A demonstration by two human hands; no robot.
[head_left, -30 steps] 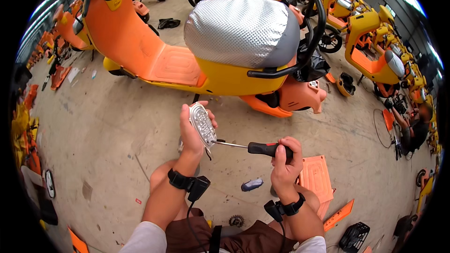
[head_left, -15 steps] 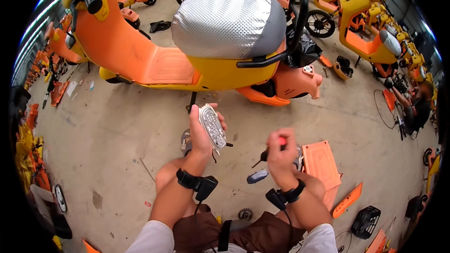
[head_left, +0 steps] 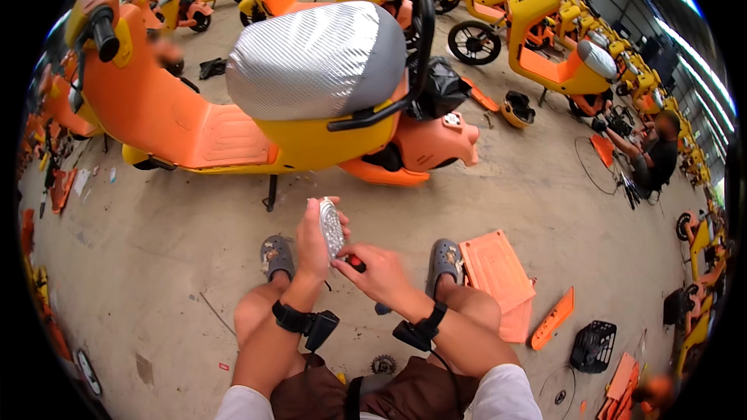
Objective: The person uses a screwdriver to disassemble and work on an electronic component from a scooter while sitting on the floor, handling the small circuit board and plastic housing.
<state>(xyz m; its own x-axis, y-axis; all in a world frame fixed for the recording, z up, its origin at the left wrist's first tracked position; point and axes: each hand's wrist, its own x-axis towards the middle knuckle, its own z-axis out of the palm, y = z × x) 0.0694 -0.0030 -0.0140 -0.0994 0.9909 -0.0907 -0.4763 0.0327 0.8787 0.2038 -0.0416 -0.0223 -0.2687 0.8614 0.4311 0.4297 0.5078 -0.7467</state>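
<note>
My left hand point(head_left: 311, 239) is closed round an oval scooter lamp point(head_left: 332, 227) with a clear, faceted lens and a pale rim. The lamp stands tilted, lens turned to the right. My right hand point(head_left: 380, 272) grips a screwdriver point(head_left: 355, 263) by its red and black handle, close to the lamp's lower end. Fingers cover the screwdriver's tip, so I cannot tell whether it touches the lamp. Just beyond my hands is an orange and yellow scooter point(head_left: 303, 144), its seat point(head_left: 311, 58) under a silver cover.
Orange panels point(head_left: 498, 272) lie by my right shoe point(head_left: 445, 260), with an orange strip point(head_left: 553, 319) and a black basket point(head_left: 594, 346) farther right. A small gear point(head_left: 383, 364) lies between my legs. A person point(head_left: 657, 155) sits at the right among parts. Rows of scooters fill the back.
My right hand has moved left with the screwdriver, up to the lamp. The lamp has turned more edge-on in my left hand. The view has shifted right.
</note>
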